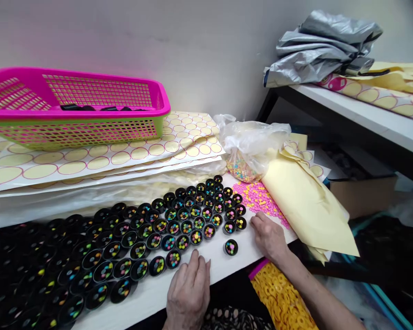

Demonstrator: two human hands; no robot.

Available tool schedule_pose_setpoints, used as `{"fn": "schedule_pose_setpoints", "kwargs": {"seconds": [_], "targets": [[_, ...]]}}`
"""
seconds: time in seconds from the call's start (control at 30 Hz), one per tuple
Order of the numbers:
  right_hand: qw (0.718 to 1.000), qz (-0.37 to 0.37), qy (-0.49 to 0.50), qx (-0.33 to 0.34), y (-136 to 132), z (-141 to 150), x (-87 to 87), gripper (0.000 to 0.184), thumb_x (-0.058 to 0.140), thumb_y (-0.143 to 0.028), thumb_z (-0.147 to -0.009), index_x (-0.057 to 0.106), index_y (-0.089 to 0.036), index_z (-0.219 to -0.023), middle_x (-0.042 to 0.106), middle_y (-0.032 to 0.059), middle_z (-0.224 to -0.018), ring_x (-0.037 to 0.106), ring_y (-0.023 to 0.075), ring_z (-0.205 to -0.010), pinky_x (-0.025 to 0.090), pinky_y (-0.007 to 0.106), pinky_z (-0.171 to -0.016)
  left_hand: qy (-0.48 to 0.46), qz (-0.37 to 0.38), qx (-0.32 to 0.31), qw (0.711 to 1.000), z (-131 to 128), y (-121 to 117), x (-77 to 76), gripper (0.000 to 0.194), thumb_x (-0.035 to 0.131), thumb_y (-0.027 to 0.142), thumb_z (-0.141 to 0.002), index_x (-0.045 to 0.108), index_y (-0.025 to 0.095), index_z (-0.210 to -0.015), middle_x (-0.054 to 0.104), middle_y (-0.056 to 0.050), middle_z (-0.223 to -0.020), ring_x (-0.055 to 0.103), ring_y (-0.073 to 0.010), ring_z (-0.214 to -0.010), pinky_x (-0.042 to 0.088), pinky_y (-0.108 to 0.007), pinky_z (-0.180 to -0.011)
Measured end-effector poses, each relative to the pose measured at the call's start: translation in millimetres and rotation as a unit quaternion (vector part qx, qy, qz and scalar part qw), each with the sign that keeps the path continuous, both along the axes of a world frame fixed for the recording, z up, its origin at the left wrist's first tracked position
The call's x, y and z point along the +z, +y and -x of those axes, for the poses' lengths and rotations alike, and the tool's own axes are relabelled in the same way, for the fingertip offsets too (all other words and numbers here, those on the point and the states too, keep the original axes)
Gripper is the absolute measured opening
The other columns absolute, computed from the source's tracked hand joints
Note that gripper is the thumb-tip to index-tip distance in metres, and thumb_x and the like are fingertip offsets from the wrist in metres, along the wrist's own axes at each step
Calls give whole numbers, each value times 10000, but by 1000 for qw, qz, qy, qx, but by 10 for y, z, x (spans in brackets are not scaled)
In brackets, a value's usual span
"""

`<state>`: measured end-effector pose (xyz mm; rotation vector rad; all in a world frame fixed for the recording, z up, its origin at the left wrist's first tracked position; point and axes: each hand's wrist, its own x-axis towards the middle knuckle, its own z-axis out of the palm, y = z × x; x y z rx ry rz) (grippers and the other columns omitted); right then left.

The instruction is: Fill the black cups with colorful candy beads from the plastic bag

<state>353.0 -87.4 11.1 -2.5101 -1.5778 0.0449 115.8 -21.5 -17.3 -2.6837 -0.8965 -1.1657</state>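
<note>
My left hand point(189, 291) rests at the table's front edge, its fingers stretched out and holding nothing. Just beyond its fingertips stand rows of small black cups point(157, 265) with coloured beads or candy-like pieces inside. One black cup point(231, 247) sits apart from the rows, between my two hands. On the white tabletop, my right hand point(270, 236) has its fingers bent and pressed together; whatever they pinch is hidden. Beside it spreads a loose heap of small pink and yellow pieces point(258, 197).
A pink and green basket point(124, 129) holding black items stands on sheets of round stickers point(120, 158). Behind the heap lies a clear bag point(242, 167) of coloured pieces. Yellow paper point(304, 201) hangs at the right, below a shelf point(365, 107) bearing silver wrapping point(316, 50).
</note>
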Motion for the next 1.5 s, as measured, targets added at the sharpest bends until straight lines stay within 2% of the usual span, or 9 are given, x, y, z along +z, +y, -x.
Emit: {"fn": "schedule_pose_setpoints", "kwargs": {"seconds": [0.13,0.23,0.37,0.5,0.63,1.0,1.27,1.37,1.5], "targets": [[988,-145,51,9,226,-152,188,208,398,-160,-880,571,-193,-770,558,45,-772,515,148,-689,365,264,-619,-5,1,5,1000,-6,8,-21,248,694,113,-706,616,102,-941,659,-137,-1023,556,-168,-701,449,-319,-660],[960,-234,128,83,640,-273,414,175,442,-200,-885,576,-200,-772,550,34,-766,514,149,-719,395,272,-669,2,0,11,1000,-1,8,-40,270,702,120,-699,617,102,-954,658,-135,-1030,557,-170,-710,448,-320,-667],[952,-183,131,210,1224,-311,506,177,494,-177,-854,605,-192,-718,554,29,-758,500,160,-776,380,290,-724,2,0,10,1000,14,5,-43,296,711,125,-689,615,93,-967,656,-144,-1032,561,-166,-709,446,-313,-667],[963,-94,92,234,1492,-286,419,191,491,-181,-848,633,-186,-721,557,36,-767,475,171,-825,354,292,-751,8,6,11,1000,25,7,-24,288,709,141,-693,616,102,-962,655,-144,-1039,572,-163,-722,451,-307,-680],[971,-33,67,229,1516,-272,412,207,476,-181,-846,635,-183,-714,559,45,-785,449,175,-836,327,283,-748,12,10,7,1000,30,15,-21,300,717,129,-679,611,92,-958,655,-158,-1035,567,-169,-701,444,-308,-644],[964,19,-10,264,1483,-178,522,249,367,-75,-798,574,-172,-697,538,64,-806,419,178,-790,308,292,-726,8,18,10,1000,14,7,-14,319,735,119,-658,619,85,-953,657,-155,-1037,546,-175,-697,433,-316,-644],[954,-34,126,269,1481,-275,533,221,427,-112,-814,570,-158,-652,527,32,-751,463,133,-726,351,247,-679,10,-9,4,1000,17,19,-38,299,710,112,-685,612,90,-967,657,-147,-1034,564,-172,-716,437,-313,-659],[949,-129,196,210,1379,-449,553,179,469,-166,-813,605,-163,-697,541,23,-749,501,130,-741,381,248,-705,10,-6,8,1000,20,17,-37,318,716,119,-681,610,96,-981,658,-139,-1038,559,-170,-705,439,-317,-665],[949,-220,223,28,1031,-728,510,126,502,-210,-770,600,-175,-699,551,5,-705,517,137,-714,403,257,-692,14,-12,-2,1000,20,26,-46,318,714,123,-685,611,109,-986,660,-130,-1036,563,-165,-691,439,-315,-667]]}}
